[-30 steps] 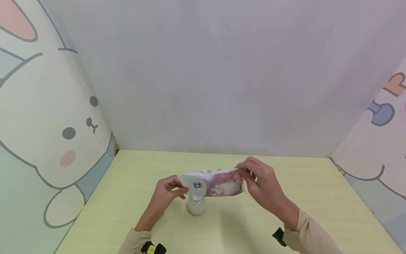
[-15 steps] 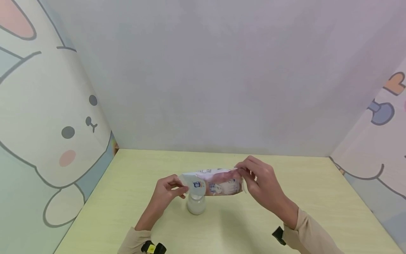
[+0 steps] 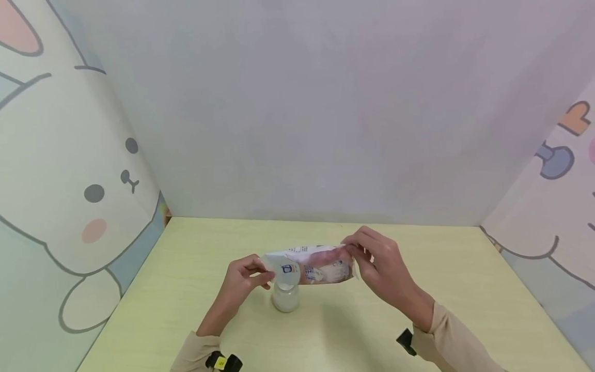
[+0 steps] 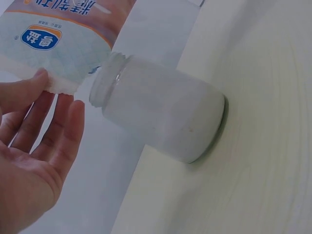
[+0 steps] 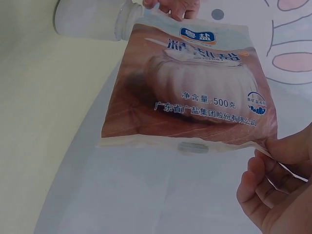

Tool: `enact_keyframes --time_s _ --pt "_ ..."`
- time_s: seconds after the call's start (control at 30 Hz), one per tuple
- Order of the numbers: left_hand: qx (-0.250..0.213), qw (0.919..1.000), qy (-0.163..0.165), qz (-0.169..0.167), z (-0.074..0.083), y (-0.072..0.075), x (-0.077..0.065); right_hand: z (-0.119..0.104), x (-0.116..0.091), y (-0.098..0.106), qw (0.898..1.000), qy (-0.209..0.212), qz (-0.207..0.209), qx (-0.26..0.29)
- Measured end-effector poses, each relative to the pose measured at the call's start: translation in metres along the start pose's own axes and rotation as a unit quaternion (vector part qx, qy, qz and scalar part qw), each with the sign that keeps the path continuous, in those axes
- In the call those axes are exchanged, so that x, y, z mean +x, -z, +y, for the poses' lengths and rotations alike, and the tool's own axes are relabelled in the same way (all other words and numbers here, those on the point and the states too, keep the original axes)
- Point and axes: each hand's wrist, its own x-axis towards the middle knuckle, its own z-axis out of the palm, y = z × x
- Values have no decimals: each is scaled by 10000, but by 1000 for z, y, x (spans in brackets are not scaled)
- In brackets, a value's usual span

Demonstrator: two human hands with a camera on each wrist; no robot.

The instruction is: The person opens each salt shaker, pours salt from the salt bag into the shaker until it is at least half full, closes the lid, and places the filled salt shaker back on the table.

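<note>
A printed plastic bag of salt (image 3: 323,266), brown and pale blue with a 500 g label, is stretched between both hands above the table. My left hand (image 3: 243,281) pinches its pale open-looking end between thumb and fingers. At the opposite sealed end, my right hand (image 3: 378,258) pinches a corner. Below the left end of the bag stands a glass jar (image 3: 285,298), upright and without a lid, white inside. In the left wrist view the bag's torn edge lies right at the mouth of the jar (image 4: 161,107). The right wrist view shows the bag's printed front (image 5: 195,92).
The pale yellow table (image 3: 209,237) meets a grey wall (image 3: 297,129) at the back. Side walls with cartoon drawings, including a white animal face (image 3: 69,170), stand to the left and right.
The head view has shifted slightly. Both hands keep their grip on the salt bag, which stays over the jar at nearly the same tilt.
</note>
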Motion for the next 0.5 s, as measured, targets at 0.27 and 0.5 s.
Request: enact_keyframes --time_s 0.27,0.5 --pt "-51 10000 62 41 -1 1 0 1 0 -2 10000 36 9 40" --pt "15 10000 -19 -14 1 1 0 1 3 -2 9987 398 319 -1"
